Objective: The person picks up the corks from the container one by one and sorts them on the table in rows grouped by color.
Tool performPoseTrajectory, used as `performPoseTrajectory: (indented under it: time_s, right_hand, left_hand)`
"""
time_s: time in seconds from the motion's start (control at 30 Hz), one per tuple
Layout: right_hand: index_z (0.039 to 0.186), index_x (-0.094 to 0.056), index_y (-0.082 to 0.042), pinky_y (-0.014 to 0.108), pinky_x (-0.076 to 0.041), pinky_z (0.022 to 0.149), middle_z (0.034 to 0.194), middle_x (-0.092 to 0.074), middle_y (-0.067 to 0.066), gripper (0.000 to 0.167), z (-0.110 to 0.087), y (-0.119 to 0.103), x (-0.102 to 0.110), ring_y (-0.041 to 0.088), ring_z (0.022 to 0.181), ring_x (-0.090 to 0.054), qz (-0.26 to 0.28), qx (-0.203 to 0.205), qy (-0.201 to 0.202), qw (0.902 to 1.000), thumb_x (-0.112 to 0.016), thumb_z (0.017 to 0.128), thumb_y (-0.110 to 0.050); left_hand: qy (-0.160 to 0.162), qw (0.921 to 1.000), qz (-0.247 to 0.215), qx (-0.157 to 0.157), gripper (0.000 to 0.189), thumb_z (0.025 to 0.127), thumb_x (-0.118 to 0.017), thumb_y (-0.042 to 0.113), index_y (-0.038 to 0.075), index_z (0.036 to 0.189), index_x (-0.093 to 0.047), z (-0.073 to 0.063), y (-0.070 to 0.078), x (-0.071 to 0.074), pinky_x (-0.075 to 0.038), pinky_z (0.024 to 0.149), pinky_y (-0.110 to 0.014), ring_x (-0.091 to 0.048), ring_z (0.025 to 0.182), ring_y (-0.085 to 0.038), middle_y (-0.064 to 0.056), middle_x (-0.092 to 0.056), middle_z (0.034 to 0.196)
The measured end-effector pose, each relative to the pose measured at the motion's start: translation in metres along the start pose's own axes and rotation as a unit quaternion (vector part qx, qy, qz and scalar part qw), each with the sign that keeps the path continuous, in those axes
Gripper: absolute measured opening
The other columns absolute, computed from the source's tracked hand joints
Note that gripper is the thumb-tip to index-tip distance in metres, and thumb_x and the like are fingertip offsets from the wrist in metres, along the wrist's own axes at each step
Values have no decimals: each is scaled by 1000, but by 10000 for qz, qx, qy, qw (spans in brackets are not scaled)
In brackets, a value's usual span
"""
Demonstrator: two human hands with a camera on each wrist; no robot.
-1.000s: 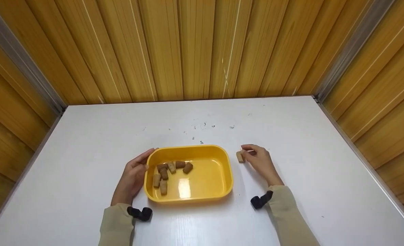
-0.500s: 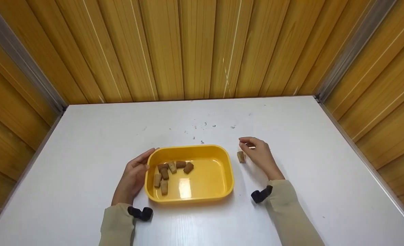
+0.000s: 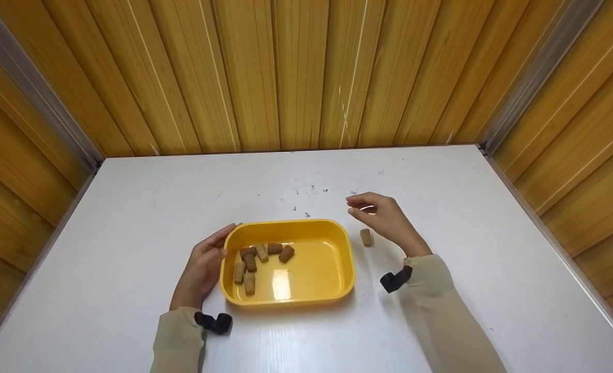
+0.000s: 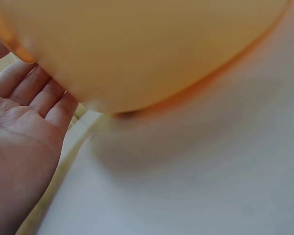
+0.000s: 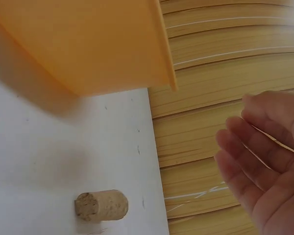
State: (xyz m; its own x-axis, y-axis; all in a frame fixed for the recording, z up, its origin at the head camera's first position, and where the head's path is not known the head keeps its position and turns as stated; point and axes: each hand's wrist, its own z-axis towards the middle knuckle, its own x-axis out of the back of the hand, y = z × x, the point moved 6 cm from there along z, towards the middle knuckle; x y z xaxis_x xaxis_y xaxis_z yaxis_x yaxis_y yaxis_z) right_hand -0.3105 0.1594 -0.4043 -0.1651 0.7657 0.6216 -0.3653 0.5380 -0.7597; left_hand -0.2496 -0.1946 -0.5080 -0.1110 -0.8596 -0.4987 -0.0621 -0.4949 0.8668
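My left hand (image 3: 202, 272) holds the yellow plastic tub (image 3: 314, 301) at its left end, thumb at the rim. In the left wrist view, the fingers (image 4: 36, 88) lie against the tub's outer wall and their tips are hidden behind it. Several corks, light and dark brown, lie in the tub's left half, among them a dark cork (image 3: 286, 254). One light tan cork (image 3: 366, 238) lies on the table just right of the tub. Beyond that cork, my right hand (image 3: 381, 215) hovers with fingers loosely bent and nothing between them.
The white table (image 3: 145, 207) has small dark marks (image 3: 308, 214) behind the tub. Wood-patterned panels (image 3: 296, 77) enclose it at the back and both sides. A black wrist camera (image 3: 395, 280) sits on each sleeve.
My right hand has come off the tan cork and moved away from me and slightly left. The cork stays on the table. My left hand and the tub hold still.
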Motion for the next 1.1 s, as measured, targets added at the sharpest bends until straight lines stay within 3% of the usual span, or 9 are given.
performPoseTrajectory:
  time_s: [0.43,0.8,0.97,1.1]
  right_hand:
    - [118,-67,-6,42,-51,99,118,-67,12,31,17,-42,-29,26,106,-64,2,838,-1246,9887,-65,90,-18]
    - [120,-67,-6,44,-50,99,119,-67,11,31,31,-62,-53,26,110,-63,-79,960,-1884,9774,-65,90,-14]
    - [120,-67,-4,42,-51,98,119,-67,12,31,34,-70,-69,29,112,-63,-300,1217,-2191,9676,-64,90,-13]
    - [122,-65,-4,41,-50,99,123,-66,13,32,35,-74,-83,29,114,-62,-437,1162,-2471,9610,-63,91,-15]
  left_hand:
    - [11,9999,81,105,57,85,-36,-13,-4,142,-41,1,-1,0,-43,106,-28,-50,130,-18,-7,-55,139]
    - [-13,10000,-36,74,57,86,-35,-14,-5,141,-42,1,0,-2,-43,107,-28,-51,129,-17,-7,-57,137]
    - [-85,10000,-20,23,57,85,-35,-14,-7,142,-39,1,1,-3,-42,107,-28,-52,129,-17,-5,-59,135]
    - [-73,10000,67,5,58,85,-35,-14,-7,142,-39,1,1,-3,-42,107,-26,-52,129,-16,-5,-58,135]
